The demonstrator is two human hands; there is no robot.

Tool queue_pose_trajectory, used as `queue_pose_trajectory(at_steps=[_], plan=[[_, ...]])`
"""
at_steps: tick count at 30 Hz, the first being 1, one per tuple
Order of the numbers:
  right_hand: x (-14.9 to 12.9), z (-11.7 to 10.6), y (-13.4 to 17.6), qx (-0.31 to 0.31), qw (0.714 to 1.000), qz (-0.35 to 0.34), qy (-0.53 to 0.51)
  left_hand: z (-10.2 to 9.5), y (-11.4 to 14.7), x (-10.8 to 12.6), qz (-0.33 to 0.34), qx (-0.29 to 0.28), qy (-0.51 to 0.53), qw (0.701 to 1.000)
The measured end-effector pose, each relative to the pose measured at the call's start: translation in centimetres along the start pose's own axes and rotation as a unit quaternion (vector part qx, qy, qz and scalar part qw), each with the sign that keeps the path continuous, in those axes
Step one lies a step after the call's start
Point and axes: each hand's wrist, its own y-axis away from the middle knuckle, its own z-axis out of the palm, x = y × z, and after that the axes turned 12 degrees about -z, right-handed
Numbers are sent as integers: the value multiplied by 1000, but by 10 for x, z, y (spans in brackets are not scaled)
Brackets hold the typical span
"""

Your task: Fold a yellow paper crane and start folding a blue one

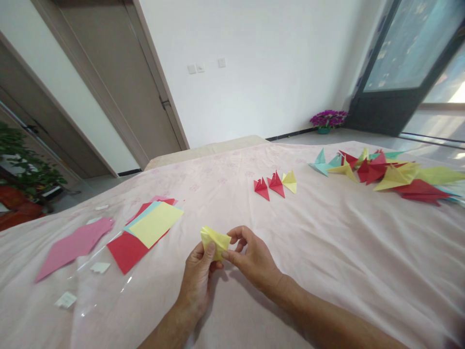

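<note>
A small piece of folded yellow paper (215, 238) is held above the cloth, between my two hands. My left hand (198, 274) grips its lower left side, with the thumb pressed on the front face. My right hand (252, 254) pinches the right corner between thumb and fingers. Beyond them stand two small red folded birds (275, 185) and a yellow folded piece (290, 182) in a row. Left of my hands lies a stack of loose sheets, with a yellow sheet (157, 224) on top and a red sheet (127, 251) beneath.
A pile of finished paper cranes (395, 177) in red, yellow and teal spreads over the right side. Pink sheets (72, 246) and white scraps (100, 267) lie at left near clear plastic. A pale pink cloth (327, 252) covers the surface. Behind are a wall and doors.
</note>
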Motion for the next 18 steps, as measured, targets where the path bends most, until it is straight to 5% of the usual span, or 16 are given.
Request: queue_pose_trajectory(at_steps=[5, 12, 18], plan=[[2, 4, -2, -16, 1000, -20, -16, 1, 0, 1, 19, -15, -19, 1000], [11, 8, -1, 46, 998, -28, -44, 4, 4, 2, 97, 85, -79, 989], [13, 10, -1, 31, 998, -18, -60, 3, 4, 5, 168, 90, -80, 978]])
